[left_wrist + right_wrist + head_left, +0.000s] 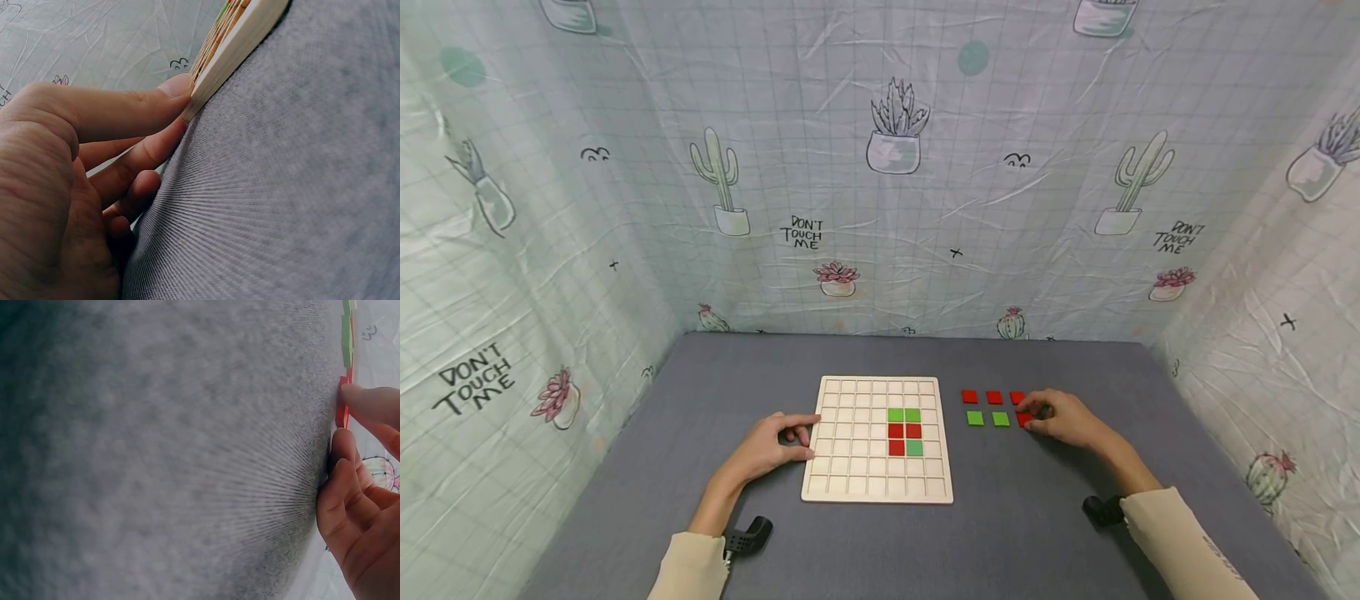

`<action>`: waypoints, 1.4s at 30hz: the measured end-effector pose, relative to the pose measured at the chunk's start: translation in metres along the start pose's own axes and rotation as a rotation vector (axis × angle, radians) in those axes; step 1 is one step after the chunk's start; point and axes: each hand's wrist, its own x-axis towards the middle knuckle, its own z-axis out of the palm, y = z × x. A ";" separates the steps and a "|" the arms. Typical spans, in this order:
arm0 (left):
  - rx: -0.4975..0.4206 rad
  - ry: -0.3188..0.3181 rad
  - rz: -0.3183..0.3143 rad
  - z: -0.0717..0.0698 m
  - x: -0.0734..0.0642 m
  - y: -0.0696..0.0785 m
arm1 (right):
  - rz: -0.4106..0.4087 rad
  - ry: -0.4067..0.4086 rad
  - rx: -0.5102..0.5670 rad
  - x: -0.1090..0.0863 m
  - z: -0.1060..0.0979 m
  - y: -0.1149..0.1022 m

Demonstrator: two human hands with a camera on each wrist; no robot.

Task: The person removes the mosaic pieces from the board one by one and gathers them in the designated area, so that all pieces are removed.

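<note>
Head view: gridded wooden board [848,467] sits lower centre on grey tabletop [880,550]; left hand [766,446] rests extended thumb and index on its left edge, likely to stop sliding. Loose tiles [975,418] lie in rows right of it, presumably for easy reach; right hand [1064,419] pinches a red tile [1024,420]. Left wrist view: board's rim at upper centre, touched, not wrapped. Right wrist view: fingers grip the tile's opposite edges, right of frame; seems suited to a thin piece.
</note>
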 end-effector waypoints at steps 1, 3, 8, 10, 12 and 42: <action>0.000 0.001 0.000 0.000 0.000 0.000 | 0.001 0.000 0.001 0.000 0.000 0.000; 0.003 0.003 -0.001 0.000 0.000 0.000 | 0.001 -0.001 0.001 0.000 0.000 0.000; 0.013 0.006 -0.003 0.000 0.000 -0.001 | 0.001 -0.003 -0.007 0.002 0.000 0.003; 0.015 0.007 -0.004 0.001 0.001 0.000 | 0.001 -0.001 -0.010 0.003 0.000 0.005; 0.015 0.006 -0.005 0.001 0.001 0.000 | 0.003 0.001 -0.010 0.004 0.001 0.006; 0.035 0.010 0.011 0.000 0.001 0.000 | -0.171 0.054 -0.108 0.039 0.016 -0.068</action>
